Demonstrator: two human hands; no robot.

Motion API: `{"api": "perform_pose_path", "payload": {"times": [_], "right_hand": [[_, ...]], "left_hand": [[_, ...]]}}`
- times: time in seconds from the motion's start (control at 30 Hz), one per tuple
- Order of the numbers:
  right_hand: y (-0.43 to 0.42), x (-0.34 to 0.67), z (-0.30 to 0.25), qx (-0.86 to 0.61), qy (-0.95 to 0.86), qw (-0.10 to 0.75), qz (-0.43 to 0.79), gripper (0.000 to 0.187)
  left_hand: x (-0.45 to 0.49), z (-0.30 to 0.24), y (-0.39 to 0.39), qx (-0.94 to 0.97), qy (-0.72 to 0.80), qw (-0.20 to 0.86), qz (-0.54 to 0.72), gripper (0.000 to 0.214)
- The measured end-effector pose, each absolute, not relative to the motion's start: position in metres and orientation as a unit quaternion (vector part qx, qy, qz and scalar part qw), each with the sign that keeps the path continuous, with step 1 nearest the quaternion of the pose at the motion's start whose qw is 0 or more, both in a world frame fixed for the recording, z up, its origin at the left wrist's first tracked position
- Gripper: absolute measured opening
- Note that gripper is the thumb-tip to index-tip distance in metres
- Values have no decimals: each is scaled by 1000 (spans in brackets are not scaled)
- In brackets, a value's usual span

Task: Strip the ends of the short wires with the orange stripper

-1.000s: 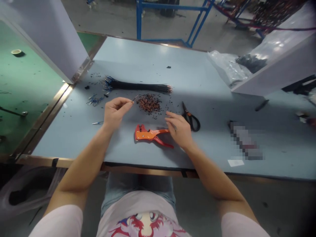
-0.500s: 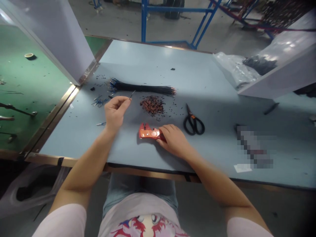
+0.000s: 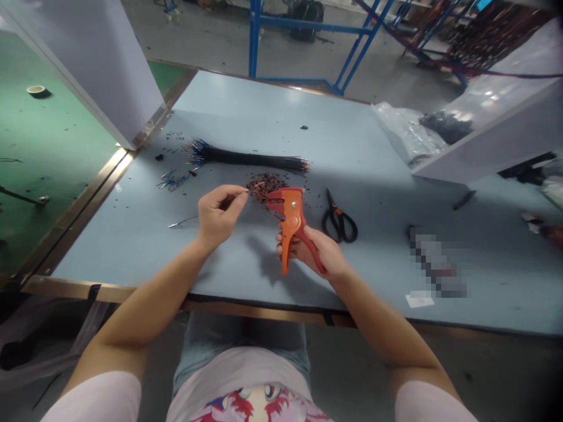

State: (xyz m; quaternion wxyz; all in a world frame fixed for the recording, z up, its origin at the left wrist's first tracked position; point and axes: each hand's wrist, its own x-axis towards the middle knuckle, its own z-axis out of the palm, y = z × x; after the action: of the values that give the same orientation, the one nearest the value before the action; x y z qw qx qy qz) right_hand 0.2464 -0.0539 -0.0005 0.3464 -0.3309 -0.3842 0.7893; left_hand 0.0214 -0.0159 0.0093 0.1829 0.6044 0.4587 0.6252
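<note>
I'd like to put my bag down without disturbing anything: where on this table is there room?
The far part of the blue-grey workbench, beyond the black wire bundle, has the most room. Another patch lies right of the scissors. Crowded: around the pile of small wire bits, where the left hand and right hand with orange wire strippers work.

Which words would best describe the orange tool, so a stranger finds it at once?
On the pale blue workbench, find the person's right hand. It holds an orange wire stripper next to a small heap of wire bits. Unlike the black-handled scissors lying to its right, it is held in the hand.
</note>
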Motion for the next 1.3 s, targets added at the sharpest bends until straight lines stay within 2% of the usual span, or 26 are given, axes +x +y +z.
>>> {"api": "perform_pose_path", "payload": {"times": [0.23, 0.5, 0.83, 1.3], "right_hand": [[-58, 246, 1, -311, -335, 364, 812, 46], [-62, 246, 2, -285, -324, 362, 826, 45], [-64, 247, -4, -220, -310, 337, 861, 42], [-64, 248, -4, -226, -313, 320, 865, 37]], "left_hand": [[38, 0, -27, 701, 409, 177, 556, 9], [49, -6, -34, 710, 389, 201, 552, 9], [67, -17, -42, 604, 355, 450, 554, 8], [68, -19, -41, 619, 335, 464, 537, 11]]}}
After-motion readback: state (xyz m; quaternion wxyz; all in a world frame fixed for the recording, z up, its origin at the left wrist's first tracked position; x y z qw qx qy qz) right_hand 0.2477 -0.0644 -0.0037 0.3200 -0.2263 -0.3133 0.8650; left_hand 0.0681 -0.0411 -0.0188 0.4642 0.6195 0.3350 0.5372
